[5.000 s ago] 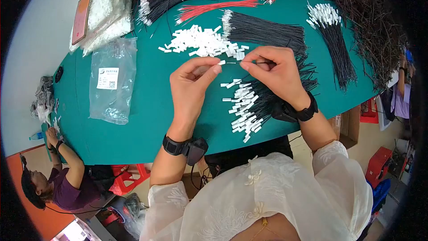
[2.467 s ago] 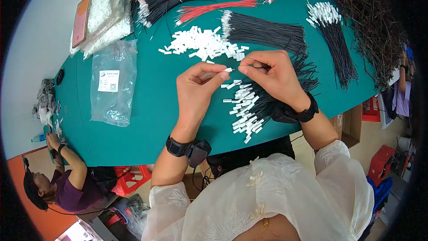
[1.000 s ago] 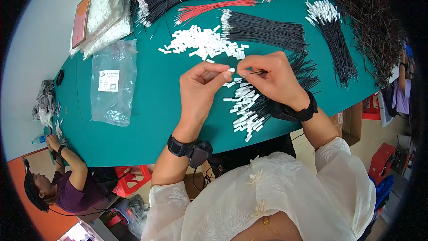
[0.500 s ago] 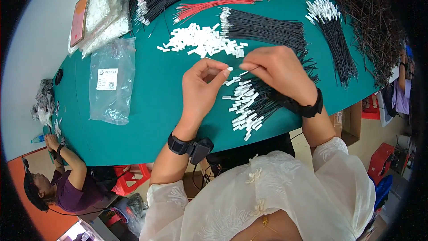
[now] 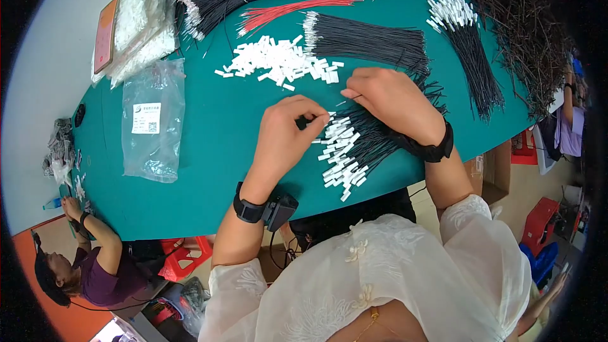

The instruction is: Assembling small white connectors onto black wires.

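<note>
My left hand [image 5: 286, 130] is closed in a pinch, its fingertips on a small white connector housing [image 5: 332, 114] at the top edge of a pile. That pile is black wires [image 5: 373, 132] with white housings [image 5: 341, 151] on their left ends, lying in front of me. To the right, my right hand [image 5: 394, 100] is closed with thumb and fingers pinching a thin black wire [image 5: 356, 95]; its bare end points left toward my other hand. Loose white housings [image 5: 272, 60] lie heaped just beyond my hands.
Beyond the heap lie a black wire bundle [image 5: 370, 39] and red wires [image 5: 297, 12]. A housed bundle [image 5: 472, 57] is at right, beside tangled dark wires [image 5: 519, 31]. A plastic bag [image 5: 152, 155] and phone [image 5: 106, 35] are left. Another person [image 5: 95, 266] sits at the lower left.
My left hand has lowered toward the wire pile with the white housing at its fingertips. My right hand stays near the same place, pinching a wire. The whole view has shifted slightly.
</note>
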